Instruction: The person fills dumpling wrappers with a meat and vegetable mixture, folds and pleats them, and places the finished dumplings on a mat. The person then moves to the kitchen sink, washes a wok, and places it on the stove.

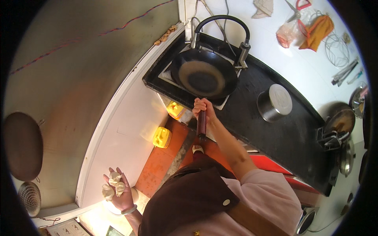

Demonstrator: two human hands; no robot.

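Note:
My right hand (pixel 204 109) is wrapped around the dark red handle (pixel 201 125) of a black wok (pixel 203 77). The wok is tilted slightly toward me, and no food shows in it. Beneath it, the pale metal rim (pixel 221 104) of a fixture set in the counter is mostly hidden. Down at the lower left, my left hand (pixel 122 200) is held out to the side, palm up, with three pale dumplings (pixel 115 178) lying on the palm and fingers. A light bangle (pixel 129 209) circles that wrist.
A black-hosed faucet (pixel 221 18) arches over the wok. An upside-down steel pot (pixel 273 103) stands on the black counter (pixel 248 118). Yellow jugs (pixel 162 137) sit on the floor below. Scissors (pixel 295 13) and an orange cloth item (pixel 319 32) hang on the wall.

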